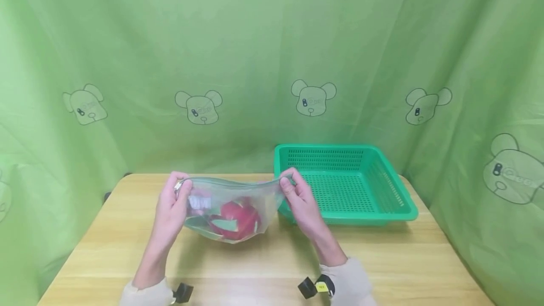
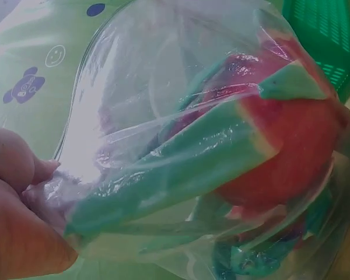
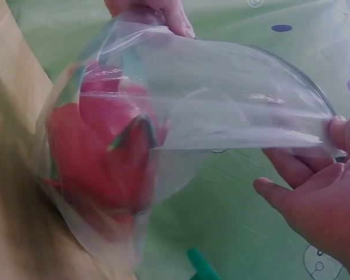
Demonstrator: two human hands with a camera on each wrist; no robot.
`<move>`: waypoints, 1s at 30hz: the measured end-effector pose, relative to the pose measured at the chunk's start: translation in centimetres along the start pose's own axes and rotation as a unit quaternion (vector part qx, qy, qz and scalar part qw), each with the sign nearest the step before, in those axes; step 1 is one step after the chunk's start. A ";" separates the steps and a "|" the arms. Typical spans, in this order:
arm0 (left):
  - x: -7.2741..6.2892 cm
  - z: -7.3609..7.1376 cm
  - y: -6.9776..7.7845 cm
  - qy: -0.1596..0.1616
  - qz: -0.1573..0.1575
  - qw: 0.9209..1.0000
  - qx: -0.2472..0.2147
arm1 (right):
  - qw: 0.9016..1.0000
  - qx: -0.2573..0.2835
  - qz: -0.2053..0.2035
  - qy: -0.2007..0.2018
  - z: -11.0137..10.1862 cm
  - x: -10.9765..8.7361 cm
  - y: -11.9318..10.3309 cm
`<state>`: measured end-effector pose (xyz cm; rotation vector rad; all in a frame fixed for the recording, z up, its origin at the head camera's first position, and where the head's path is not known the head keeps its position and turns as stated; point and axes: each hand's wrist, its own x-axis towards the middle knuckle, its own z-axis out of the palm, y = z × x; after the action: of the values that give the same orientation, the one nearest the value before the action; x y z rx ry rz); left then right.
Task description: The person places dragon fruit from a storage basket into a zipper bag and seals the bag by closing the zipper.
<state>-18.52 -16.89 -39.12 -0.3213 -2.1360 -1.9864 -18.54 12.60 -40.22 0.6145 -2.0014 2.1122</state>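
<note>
A see-through zip bag is stretched between both hands above the table. Inside it lies a red dragon fruit with green scale tips, seen close up as the red dragon fruit in the left wrist view. My left hand pinches the bag's upper left corner, where a small pale slider shows at the fingers. At the opposite upper corner, my right hand pinches the bag between thumb and fingers. The bag's top edge runs nearly straight between the hands, and its lower part sags under the fruit.
On the right back of the wooden table stands a green slotted basket with nothing in it, just beyond my right hand. Green curtains with bear-head prints hang behind the table and at both sides.
</note>
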 end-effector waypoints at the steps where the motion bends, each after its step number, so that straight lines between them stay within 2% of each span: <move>1: 0.0 0.0 -0.1 -0.002 -0.002 1.000 0.009 | 1.000 -0.012 0.003 0.007 0.1 -0.1 0.2; 3: 0.0 -0.2 -0.2 -0.005 -0.004 0.999 0.033 | 1.000 -0.020 0.012 0.019 0.2 -0.2 0.6; 7: 0.0 -0.6 -0.5 -0.027 -0.010 0.996 0.081 | 1.000 0.002 0.027 0.015 0.5 -0.4 1.3; 13: 0.0 -1.1 -1.2 -0.080 -0.038 0.991 0.101 | 0.997 -0.026 0.065 0.023 1.0 -0.9 2.7; 16: 0.0 -1.4 -1.4 -0.118 -0.070 0.987 0.087 | 0.995 -0.046 0.091 0.010 1.2 -1.2 3.3; 19: -0.1 -2.0 -1.6 -0.169 -0.111 0.978 0.052 | 0.991 -0.052 0.113 -0.041 1.3 -1.4 3.7; 20: -0.2 -2.3 -1.7 -0.183 -0.114 0.975 0.053 | 0.989 -0.048 0.122 -0.062 1.3 -1.5 3.7; 22: -0.2 -3.0 -1.9 -0.214 -0.107 0.969 0.064 | 0.983 -0.039 0.143 -0.108 1.3 -1.6 3.8; 26: -0.3 -4.2 -2.4 -0.262 -0.070 0.955 0.123 | 0.966 -0.026 0.174 -0.191 1.2 -2.0 3.9; 30: -0.5 -4.9 -2.8 -0.300 -0.085 0.940 0.140 | 0.948 -0.022 0.188 -0.258 1.6 -2.4 4.4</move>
<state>-18.83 -21.96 -41.54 -0.8007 -2.8641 -1.7831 -17.83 11.04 -45.14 0.9194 -2.6173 2.2765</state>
